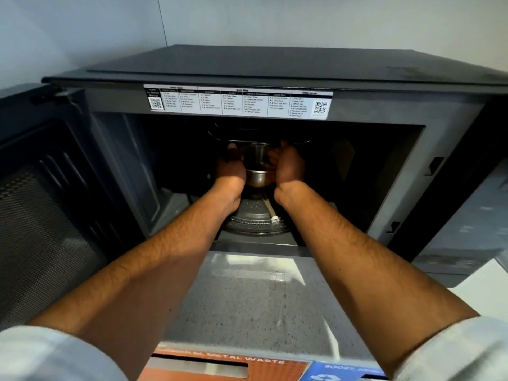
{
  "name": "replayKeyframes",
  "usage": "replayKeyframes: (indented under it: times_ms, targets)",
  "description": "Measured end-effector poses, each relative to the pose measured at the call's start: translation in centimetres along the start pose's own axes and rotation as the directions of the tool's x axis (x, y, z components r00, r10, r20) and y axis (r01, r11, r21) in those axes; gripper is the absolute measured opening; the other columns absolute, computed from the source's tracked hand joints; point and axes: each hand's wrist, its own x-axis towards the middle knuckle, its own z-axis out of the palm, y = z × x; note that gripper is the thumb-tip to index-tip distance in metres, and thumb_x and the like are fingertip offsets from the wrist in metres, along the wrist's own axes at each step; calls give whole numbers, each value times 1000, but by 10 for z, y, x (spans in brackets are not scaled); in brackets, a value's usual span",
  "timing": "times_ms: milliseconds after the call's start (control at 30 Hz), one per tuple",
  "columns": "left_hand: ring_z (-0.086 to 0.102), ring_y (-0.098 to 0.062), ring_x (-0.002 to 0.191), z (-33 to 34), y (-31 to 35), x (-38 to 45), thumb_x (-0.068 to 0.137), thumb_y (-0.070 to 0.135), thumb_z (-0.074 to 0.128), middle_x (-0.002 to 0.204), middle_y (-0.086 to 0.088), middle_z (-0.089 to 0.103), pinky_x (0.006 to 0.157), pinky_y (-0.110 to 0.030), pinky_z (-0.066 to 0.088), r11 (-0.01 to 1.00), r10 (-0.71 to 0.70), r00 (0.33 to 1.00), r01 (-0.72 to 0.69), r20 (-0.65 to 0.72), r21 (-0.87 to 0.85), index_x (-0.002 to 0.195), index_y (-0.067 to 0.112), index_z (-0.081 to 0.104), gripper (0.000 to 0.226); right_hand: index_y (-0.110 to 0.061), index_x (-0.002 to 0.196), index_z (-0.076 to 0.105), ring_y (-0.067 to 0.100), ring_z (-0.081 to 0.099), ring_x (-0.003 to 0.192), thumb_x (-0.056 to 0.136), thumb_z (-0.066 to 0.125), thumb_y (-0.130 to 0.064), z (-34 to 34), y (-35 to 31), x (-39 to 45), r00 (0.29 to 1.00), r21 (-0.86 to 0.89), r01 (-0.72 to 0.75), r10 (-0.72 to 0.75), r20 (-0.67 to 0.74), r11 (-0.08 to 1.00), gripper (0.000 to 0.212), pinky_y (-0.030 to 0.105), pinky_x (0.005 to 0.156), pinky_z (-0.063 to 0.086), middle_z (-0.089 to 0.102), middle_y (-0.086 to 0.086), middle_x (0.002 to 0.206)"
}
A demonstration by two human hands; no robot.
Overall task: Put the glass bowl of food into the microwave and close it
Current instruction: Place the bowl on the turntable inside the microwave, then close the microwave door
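A black microwave (275, 70) stands open on a speckled counter, its door (46, 204) swung out to the left. Both my arms reach into the dark cavity. Between my hands is the glass bowl (258, 171), held just above the round glass turntable (255, 218). My left hand (231, 169) grips the bowl's left side and my right hand (288, 166) grips its right side. The food inside is too dark to make out.
A white menu sticker (236, 101) runs along the frame above the cavity. The speckled counter (247, 303) lies in front of the microwave. At the bottom edge are an orange metal-waste bin label (225, 365) and a blue label (338, 373). A pale wall is behind.
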Motion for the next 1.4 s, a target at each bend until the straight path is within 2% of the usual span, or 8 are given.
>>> replayKeyframes:
  times_ms: [133, 300, 467, 600, 800, 967, 1100, 1400]
  targets:
    - [67, -31, 114, -1, 5, -8, 106, 44, 33, 122, -16, 70, 103, -46, 53, 1000, 15, 1000, -15, -17, 13, 122, 11, 63, 47, -19, 73, 68, 11, 66, 57, 101, 52, -41, -10, -3, -3, 999, -8, 9, -9, -37, 1000, 39, 26, 57, 52, 70, -5, 63]
    - [63, -29, 119, -4, 10, -27, 106, 42, 34, 128, -14, 67, 106, -40, 49, 994, 50, 996, -41, -80, 105, 127, 13, 60, 45, -12, 118, 72, 30, 69, 109, 98, 55, -41, -27, -6, -22, 995, -255, 45, -67, -77, 966, 40, 47, 99, 55, 74, 12, 117]
    - [59, -30, 118, -16, 10, -57, 106, 34, 38, 131, -18, 64, 96, -28, 41, 981, 63, 982, -27, -178, 193, 130, 3, 57, 44, -22, 115, 71, 21, 66, 103, 88, 66, -37, -47, -13, -60, 986, -442, 155, -169, 8, 884, 31, 35, 89, 51, 72, 0, 110]
    - [50, -37, 131, -35, 14, -84, 106, 33, 36, 140, -23, 54, 113, -42, 37, 922, 61, 987, 1, -149, 386, 133, -4, 51, 49, -19, 107, 74, 23, 71, 96, 85, 66, -28, -56, -24, -87, 975, -645, 221, -151, 163, 732, 25, 36, 84, 57, 76, 4, 99]
    - [28, -29, 152, -56, 30, -142, 107, 36, 32, 165, -11, 27, 121, -35, 22, 799, 26, 1000, -18, -5, 601, 157, 7, 27, 58, -15, 132, 58, 29, 61, 121, 88, 70, -36, -68, -39, -133, 939, -829, 329, -62, 339, 452, 51, 33, 97, 48, 61, 8, 129]
    - [38, -36, 145, -75, 52, -190, 106, 34, 36, 156, -19, 38, 119, -39, 30, 603, 16, 996, -80, 87, 794, 151, 5, 37, 53, -12, 157, 31, 29, 35, 150, 87, 71, -38, -85, -61, -173, 912, -864, 387, 3, 410, 321, 85, 29, 114, 29, 35, 10, 164]
    - [43, -38, 137, -92, 87, -231, 103, 36, 43, 142, -20, 48, 116, -46, 34, 459, 27, 989, -139, 142, 877, 134, 7, 51, 43, -13, 158, 32, 26, 30, 154, 88, 70, -41, -95, -90, -214, 903, -873, 416, 0, 430, 256, 85, 37, 124, 27, 33, 9, 166]
    - [9, -37, 157, -126, 190, -325, 99, 51, 46, 168, -18, 17, 127, -48, 10, 171, 129, 963, -258, 238, 951, 153, 3, 32, 73, -8, 148, 44, 31, 38, 147, 89, 67, -40, -112, -176, -296, 850, -854, 519, -130, 511, 38, 71, 40, 118, 35, 47, 14, 154]
